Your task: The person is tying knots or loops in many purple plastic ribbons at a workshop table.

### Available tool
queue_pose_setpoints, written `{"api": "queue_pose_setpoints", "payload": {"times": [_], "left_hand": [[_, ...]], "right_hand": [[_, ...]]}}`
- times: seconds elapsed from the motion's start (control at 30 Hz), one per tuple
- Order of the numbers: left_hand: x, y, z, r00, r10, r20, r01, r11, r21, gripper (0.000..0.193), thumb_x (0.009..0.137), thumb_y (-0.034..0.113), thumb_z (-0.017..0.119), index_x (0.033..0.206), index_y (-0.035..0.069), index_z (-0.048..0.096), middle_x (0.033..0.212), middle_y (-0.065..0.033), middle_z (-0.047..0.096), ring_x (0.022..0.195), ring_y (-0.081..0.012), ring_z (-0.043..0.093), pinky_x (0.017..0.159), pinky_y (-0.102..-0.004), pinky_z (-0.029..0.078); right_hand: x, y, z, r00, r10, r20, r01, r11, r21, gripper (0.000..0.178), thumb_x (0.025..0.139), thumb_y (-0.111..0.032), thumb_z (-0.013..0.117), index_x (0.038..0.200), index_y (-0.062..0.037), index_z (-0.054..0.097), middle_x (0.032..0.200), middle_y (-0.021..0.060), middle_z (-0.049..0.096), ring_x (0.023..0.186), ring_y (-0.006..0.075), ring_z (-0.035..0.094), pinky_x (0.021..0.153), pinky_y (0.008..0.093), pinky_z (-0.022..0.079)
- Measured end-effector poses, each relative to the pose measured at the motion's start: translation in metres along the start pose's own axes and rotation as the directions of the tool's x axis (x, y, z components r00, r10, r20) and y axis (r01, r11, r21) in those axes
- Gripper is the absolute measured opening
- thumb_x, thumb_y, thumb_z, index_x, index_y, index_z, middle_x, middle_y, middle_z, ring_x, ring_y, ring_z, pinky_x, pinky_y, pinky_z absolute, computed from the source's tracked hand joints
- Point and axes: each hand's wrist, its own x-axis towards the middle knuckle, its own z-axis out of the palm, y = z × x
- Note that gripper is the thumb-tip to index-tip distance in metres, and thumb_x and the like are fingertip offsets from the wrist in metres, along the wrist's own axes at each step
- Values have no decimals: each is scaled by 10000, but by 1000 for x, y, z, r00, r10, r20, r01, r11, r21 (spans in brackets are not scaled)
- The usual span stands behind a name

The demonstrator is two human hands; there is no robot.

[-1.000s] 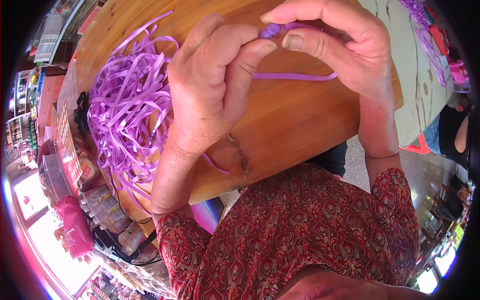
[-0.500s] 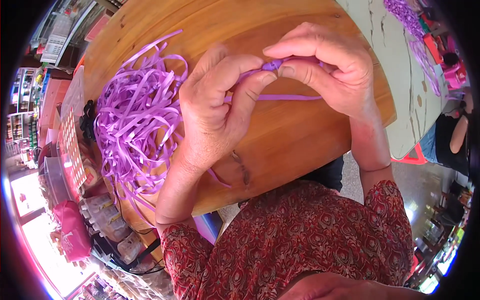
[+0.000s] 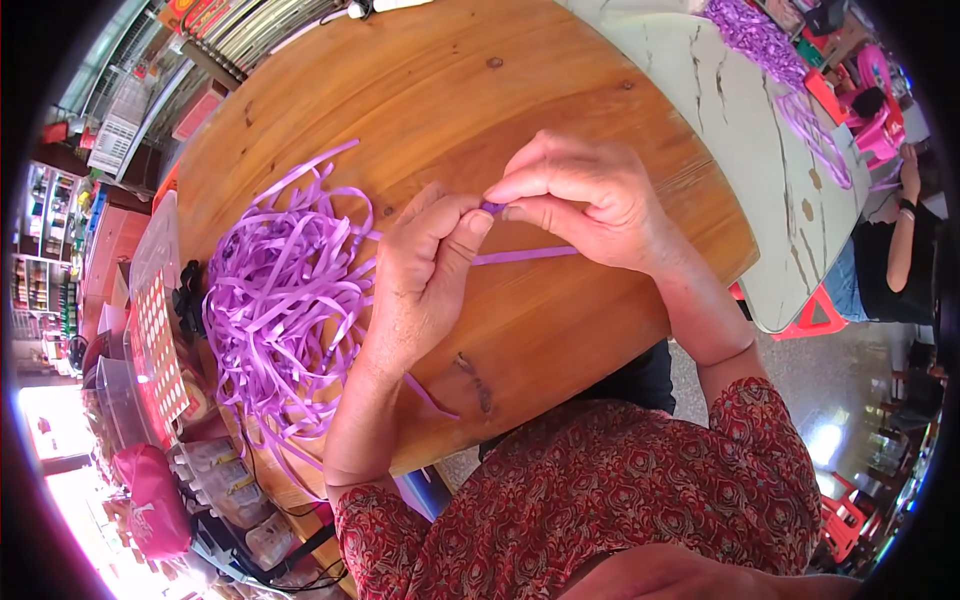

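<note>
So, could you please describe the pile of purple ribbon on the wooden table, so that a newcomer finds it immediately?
Start from the big wooden table. On its left part, beside the person's left hand, lies a loose tangle of flat purple ribbon. Unlike the other purple heap, on the white table at the upper right, this one spreads in wide loops over brown wood.

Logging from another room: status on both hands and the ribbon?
Left hand and right hand both pinching purple ribbon. Ribbon pile on wooden table, left of the hands. Nothing visibly blocking them.
</note>
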Motion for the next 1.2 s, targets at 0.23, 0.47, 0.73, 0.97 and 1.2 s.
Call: {"api": "queue_pose_setpoints", "payload": {"times": [0.23, 0.47, 0.73, 0.97, 1.2], "left_hand": [[2, 3, -6, 983, -165, 78, 176, 973, -152, 162, 905, 132, 560, 846, -7, 617, 674, -39, 500, 626, -121, 456, 583, -255, 365], [0, -2, 1, 992, -122, 22, 124, 969, -213, 115, 879, 99, 594, 848, -5, 632, 754, -51, 592, 707, -129, 529, 656, -247, 406], [-2, 3, 3, 970, -233, 67, 242, 943, -230, 156, 894, 134, 582, 831, 1, 634, 772, -32, 593, 743, -110, 522, 696, -236, 403], [-1, 4, 2, 961, -268, 74, 278, 930, -239, 166, 894, 143, 588, 832, -6, 627, 745, -12, 551, 700, -89, 480, 651, -219, 378], [-1, -6, 2, 995, -90, 36, 91, 996, -19, 129, 842, 83, 629, 758, -11, 601, 657, -11, 464, 616, -107, 423, 563, -247, 329]], "right_hand": [[0, 2, 0, 999, -40, 22, 41, 999, -19, 161, 738, -4, 694, 894, -40, 669, 807, 56, 616, 693, 178, 621, 576, 273, 492], [-2, 4, -1, 997, -83, 7, 83, 994, -67, 243, 737, -71, 707, 976, -69, 665, 839, 60, 624, 722, 204, 616, 599, 293, 499], [-7, 9, -9, 986, -60, 158, 71, 995, -66, 237, 782, -121, 672, 1008, -59, 636, 852, 82, 584, 763, 257, 601, 627, 342, 496], [-6, 7, -10, 981, -48, 188, 68, 992, -103, 221, 798, -135, 653, 1003, -57, 620, 809, 79, 556, 727, 276, 586, 598, 365, 485], [-9, 9, -8, 952, -94, 291, 178, 945, -276, 162, 772, -168, 607, 715, -44, 519, 703, 70, 503, 710, 254, 551, 617, 375, 462]]}}
